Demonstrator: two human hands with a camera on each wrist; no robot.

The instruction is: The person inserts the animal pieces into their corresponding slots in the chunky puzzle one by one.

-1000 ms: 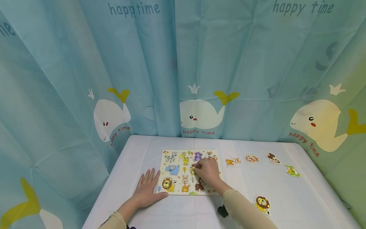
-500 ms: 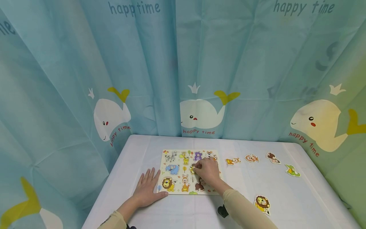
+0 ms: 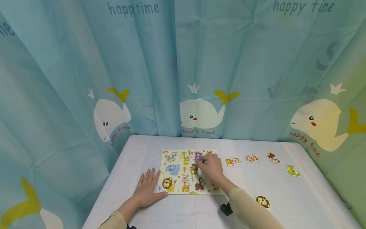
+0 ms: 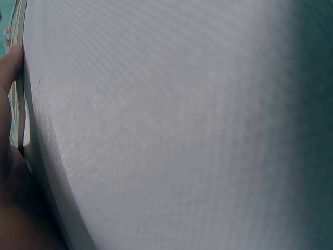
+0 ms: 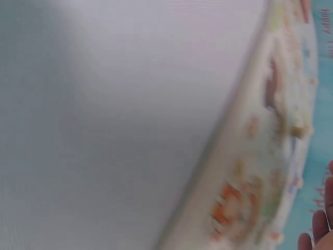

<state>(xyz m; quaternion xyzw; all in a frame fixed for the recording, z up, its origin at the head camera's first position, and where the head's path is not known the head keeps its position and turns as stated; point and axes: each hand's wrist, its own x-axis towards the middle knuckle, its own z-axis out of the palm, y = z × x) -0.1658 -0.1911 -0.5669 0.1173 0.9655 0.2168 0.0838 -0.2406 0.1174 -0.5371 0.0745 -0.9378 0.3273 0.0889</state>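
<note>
A pale animal puzzle board [image 3: 179, 181] lies on the white table, with knobbed animal pieces set in it. My left hand [image 3: 146, 190] rests flat beside it, thumb at the lower left corner and fingers spread along the left edge. Over the board's right half hovers my right hand [image 3: 211, 166], its thumb and index finger bent near the purple bear [image 3: 198, 155], with nothing visible between them. Just below the fingertips a brown and yellow animal piece [image 3: 193, 169] sits in the board. In the right wrist view, the right hand [image 5: 323, 224] shows only at the lower right edge.
To the right of the board lie several loose pieces: a fox-like one [image 3: 233, 161], an orange one [image 3: 252, 158], a brown one [image 3: 273, 158] and a green crocodile [image 3: 293, 170]. A lion piece [image 3: 263, 202] lies nearer, beside the right sleeve. A whale-print curtain [image 3: 200, 70] hangs behind.
My right hand has let go of the brown and yellow piece and moved slightly up and right, uncovering it. The left hand stays where it was.
</note>
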